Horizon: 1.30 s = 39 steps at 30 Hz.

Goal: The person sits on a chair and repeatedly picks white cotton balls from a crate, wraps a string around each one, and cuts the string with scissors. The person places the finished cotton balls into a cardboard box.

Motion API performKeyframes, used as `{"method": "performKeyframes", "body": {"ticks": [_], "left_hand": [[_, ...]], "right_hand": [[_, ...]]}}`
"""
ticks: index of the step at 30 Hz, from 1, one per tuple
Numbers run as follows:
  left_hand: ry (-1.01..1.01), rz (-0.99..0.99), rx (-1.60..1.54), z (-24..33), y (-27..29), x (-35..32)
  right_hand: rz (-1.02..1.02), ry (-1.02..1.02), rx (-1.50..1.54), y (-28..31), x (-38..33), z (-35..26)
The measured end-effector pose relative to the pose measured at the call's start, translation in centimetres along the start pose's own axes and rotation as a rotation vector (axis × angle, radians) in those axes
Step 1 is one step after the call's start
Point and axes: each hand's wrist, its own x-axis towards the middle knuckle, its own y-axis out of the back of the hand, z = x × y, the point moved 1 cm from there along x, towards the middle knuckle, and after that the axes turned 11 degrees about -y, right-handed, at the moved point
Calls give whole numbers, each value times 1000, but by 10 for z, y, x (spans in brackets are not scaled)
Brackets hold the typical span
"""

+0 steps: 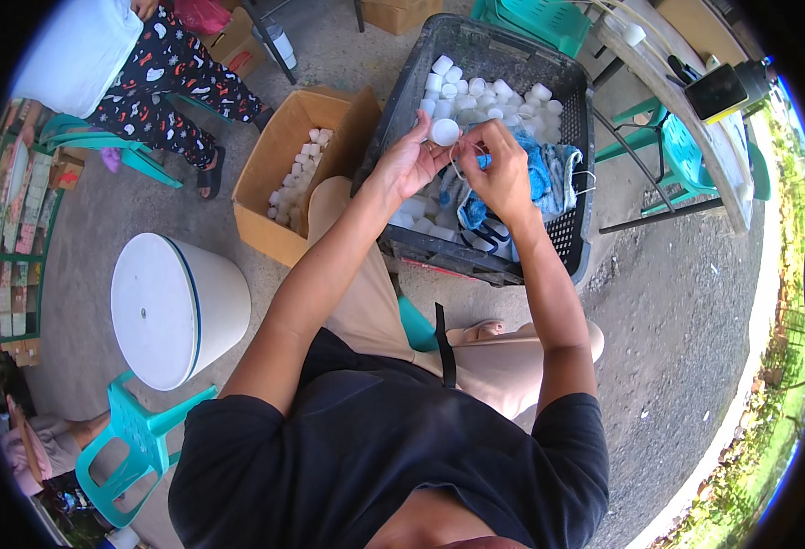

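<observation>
My left hand (406, 163) holds a small white round jar (444, 133) by its side, its round end facing up. Close beside it, my right hand (500, 172) is closed in a pinch, with a thin pale strip or loop at its fingertips too small to name. Both hands are above a black plastic crate (578, 105). Many similar white jars (503, 96) are heaped in the crate. A blue-and-white patterned cloth (560, 178) lies over some of them, below my right hand.
Left of the crate stands an open cardboard box (270, 220) with more white pieces. Nearby are a white lidded bucket (151, 311), a green plastic chair (137, 448) and a table (695, 119). Another person in patterned trousers (164, 82) is at the upper left.
</observation>
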Motion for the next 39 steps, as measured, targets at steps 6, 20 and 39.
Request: {"method": "performKeyframes", "body": {"ticks": [6,20,39], "left_hand": [[-5,-41,12,1,-2,1],[-105,-38,69,2,-13,-7],[-406,43,275,-21,-8,-7]], "right_hand": [[23,-64,25,-1,0,0],[46,-53,-83,-4,0,4],[-23,-123,-95,-7,-10,22]]}}
